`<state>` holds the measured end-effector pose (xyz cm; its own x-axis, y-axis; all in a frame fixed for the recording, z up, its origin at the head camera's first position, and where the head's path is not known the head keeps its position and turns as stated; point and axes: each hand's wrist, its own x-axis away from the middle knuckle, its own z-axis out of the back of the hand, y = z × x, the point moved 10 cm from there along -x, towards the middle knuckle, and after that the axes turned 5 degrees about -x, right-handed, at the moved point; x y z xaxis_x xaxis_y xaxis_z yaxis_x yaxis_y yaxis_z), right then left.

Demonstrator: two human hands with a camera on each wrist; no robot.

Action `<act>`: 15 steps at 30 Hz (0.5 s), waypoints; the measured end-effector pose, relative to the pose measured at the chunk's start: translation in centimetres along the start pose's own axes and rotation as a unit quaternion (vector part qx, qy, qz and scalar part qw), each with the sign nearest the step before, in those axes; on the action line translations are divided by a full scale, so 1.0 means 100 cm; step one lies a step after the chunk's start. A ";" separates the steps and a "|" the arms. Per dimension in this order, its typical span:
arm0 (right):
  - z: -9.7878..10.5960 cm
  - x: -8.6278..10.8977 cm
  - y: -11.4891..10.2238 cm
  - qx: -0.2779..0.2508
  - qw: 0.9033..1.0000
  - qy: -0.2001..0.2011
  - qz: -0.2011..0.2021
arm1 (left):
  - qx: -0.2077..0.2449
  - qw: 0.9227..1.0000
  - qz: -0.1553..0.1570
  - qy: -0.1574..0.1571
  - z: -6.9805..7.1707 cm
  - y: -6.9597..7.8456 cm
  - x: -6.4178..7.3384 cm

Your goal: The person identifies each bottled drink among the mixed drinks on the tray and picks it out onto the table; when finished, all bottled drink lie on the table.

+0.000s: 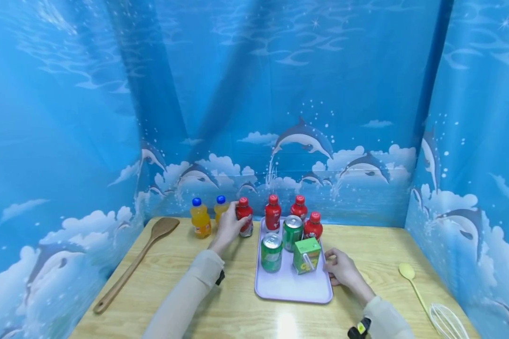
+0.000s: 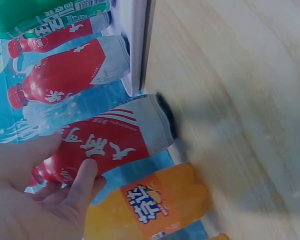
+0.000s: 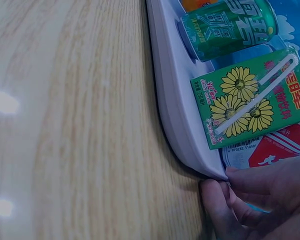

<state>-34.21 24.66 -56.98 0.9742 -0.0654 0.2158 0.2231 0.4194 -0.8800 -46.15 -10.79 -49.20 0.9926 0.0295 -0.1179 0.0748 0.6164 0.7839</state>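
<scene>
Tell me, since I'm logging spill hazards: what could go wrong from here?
The left hand grips a red bottle close to an orange bottle, so it might knock that over. The right hand holds the tray at its edge; a tug could topple the upright cans.

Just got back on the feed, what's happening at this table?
A person's left hand grips a red bottle just left of the lilac tray, and their right hand holds the tray's right edge. Three more red bottles, two green cans and a green carton stand on the tray. Two orange bottles stand farther left on the table.
</scene>
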 end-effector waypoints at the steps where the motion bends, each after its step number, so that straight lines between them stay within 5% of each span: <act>1: 0.000 0.000 0.000 -0.001 1.000 0.000 0.000 | -0.003 1.000 0.002 -0.002 0.001 0.002 0.001; 7: -0.003 0.000 0.002 0.004 1.000 -0.006 -0.001 | -0.029 1.000 -0.003 0.010 0.017 0.015 0.008; 15: 0.000 0.001 -0.001 0.018 1.000 -0.006 -0.004 | -0.022 0.992 -0.111 0.060 0.058 0.065 0.009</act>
<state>-34.09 24.59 -56.91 0.9718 -0.0591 0.2282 0.2299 0.4509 -0.8624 -44.18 -11.31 -40.63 0.9332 -0.0197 -0.3588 0.2843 0.6512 0.7036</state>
